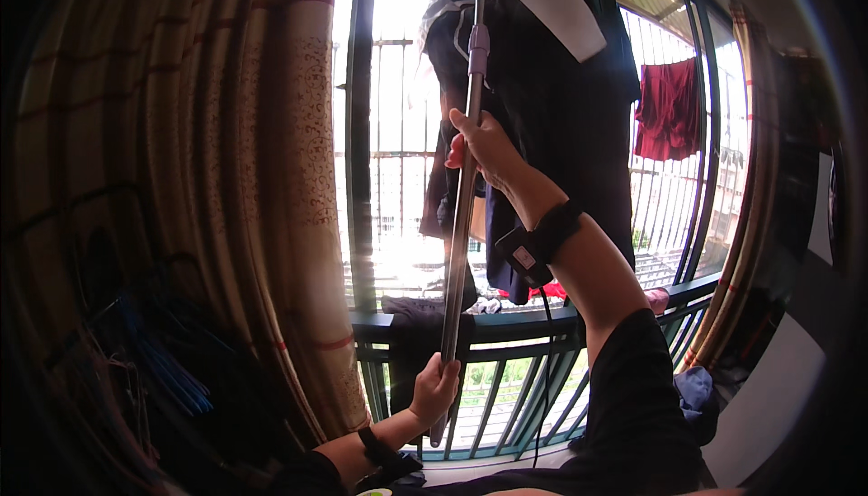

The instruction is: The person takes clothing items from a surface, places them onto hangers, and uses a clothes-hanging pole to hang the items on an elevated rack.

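A telescopic metal pole [457,258] stands nearly upright before me, tilted slightly right at its top. Near its lower end my left hand [434,387] is wrapped around the shaft. My right hand [480,143] grips the same pole higher up, just below its purplish joint collar [479,48]. The pole's top runs past the frame's upper edge among hanging dark garments [556,116], so its tip is hidden. A white piece of cloth [553,4] hangs with them. On my right wrist sits a strapped black device [525,255] with a cable.
A green metal railing [522,325] crosses ahead, with a dark cloth [427,340] draped over it. Barred windows lie beyond. Patterned curtains [298,177] hang at left. Blue clothes hangers [169,367] cluster at lower left. Outside at right hangs a dark red garment [669,109].
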Motion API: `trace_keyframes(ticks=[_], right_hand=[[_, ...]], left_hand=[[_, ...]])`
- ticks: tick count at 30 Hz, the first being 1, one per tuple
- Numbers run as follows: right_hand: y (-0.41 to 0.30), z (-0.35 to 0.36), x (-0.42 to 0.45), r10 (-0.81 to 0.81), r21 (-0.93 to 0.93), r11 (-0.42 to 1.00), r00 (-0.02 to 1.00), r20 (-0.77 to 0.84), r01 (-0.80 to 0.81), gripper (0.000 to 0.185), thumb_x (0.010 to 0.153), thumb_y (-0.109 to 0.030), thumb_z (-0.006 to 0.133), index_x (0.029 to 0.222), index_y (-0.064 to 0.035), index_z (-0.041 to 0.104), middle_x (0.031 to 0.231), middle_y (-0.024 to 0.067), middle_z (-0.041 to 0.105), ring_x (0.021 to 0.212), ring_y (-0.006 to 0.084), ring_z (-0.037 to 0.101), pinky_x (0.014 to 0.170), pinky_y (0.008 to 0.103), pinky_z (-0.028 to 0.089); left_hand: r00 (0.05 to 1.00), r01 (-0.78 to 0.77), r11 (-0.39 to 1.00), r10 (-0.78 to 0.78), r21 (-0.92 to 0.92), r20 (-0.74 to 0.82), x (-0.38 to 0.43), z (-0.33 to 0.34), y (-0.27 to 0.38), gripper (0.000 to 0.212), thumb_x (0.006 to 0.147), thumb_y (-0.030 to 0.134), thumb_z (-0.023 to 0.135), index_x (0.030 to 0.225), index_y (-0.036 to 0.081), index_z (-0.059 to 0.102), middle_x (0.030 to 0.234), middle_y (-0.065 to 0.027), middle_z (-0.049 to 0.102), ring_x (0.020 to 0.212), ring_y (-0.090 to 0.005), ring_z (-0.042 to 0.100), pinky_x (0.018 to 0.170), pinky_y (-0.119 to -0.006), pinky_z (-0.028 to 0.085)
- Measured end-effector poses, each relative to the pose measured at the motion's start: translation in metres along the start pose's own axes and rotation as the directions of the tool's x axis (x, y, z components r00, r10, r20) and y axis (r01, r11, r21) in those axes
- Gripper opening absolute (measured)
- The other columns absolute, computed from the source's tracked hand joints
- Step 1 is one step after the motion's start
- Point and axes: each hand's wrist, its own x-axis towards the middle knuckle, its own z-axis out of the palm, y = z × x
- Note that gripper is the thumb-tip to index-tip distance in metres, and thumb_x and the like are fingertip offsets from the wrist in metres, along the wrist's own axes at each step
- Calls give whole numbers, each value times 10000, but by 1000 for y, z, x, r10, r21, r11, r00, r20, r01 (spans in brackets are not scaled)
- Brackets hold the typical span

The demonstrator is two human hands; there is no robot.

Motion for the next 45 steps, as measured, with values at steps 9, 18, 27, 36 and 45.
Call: trace_keyframes(ticks=[9, 18, 27, 36, 45], right_hand=[[101, 46, -54, 209, 248, 922, 920, 331, -299, 330, 864, -313, 591, 925, -18, 456, 507, 46, 486, 387, 163, 517, 395, 280, 476], [101, 48, 18, 179, 231, 943, 951, 254, -239, 302, 864, -295, 585, 704, -95, 424, 543, 5, 432, 404, 95, 426, 355, 250, 367], [116, 46, 96, 164, 279, 925, 934, 318, -257, 242, 879, -234, 552, 788, -29, 461, 525, 25, 433, 359, 138, 428, 348, 285, 403], [116, 55, 128, 130, 297, 923, 924, 361, -246, 251, 871, -228, 570, 851, -21, 429, 536, 15, 429, 388, 108, 416, 351, 252, 393], [138, 75, 117, 177, 248, 921, 890, 420, -300, 259, 881, -249, 557, 799, -49, 415, 527, 22, 428, 392, 125, 438, 373, 273, 424]], left_hand=[[996, -23, 998, 17, -66, -85, 83, -37, 37, 370, 922, 429, 432, 806, 78, 413, 475, 1, 401, 337, -77, 387, 316, -207, 314], [984, 19, 993, -40, -119, -176, 157, -37, 58, 348, 941, 395, 413, 803, 76, 433, 481, 8, 396, 339, -77, 366, 319, -215, 304], [972, 21, 993, -47, -113, -232, 219, -39, 73, 363, 915, 441, 444, 810, 94, 464, 517, 36, 358, 377, -53, 331, 332, -207, 289], [955, 60, 989, -97, -136, -281, 249, -50, 83, 388, 910, 477, 436, 800, 106, 400, 459, 38, 309, 332, -55, 269, 329, -226, 225], [951, 103, 990, -126, -96, -281, 230, -74, 65, 384, 921, 477, 407, 784, 118, 406, 468, 26, 345, 351, -68, 316, 344, -219, 264]])
